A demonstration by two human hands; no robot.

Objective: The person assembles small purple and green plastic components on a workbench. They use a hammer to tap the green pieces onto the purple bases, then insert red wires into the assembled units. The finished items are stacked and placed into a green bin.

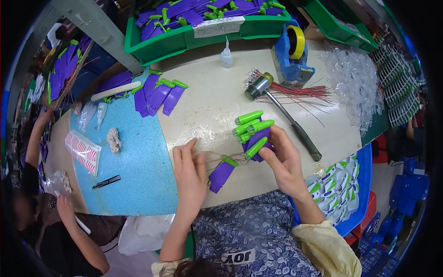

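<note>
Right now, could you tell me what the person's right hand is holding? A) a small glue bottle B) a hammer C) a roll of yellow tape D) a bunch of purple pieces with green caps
D: the right hand grips a bunch of purple pieces with green caps, while the hammer, glue bottle and yellow tape roll sit untouched on the table.
</note>
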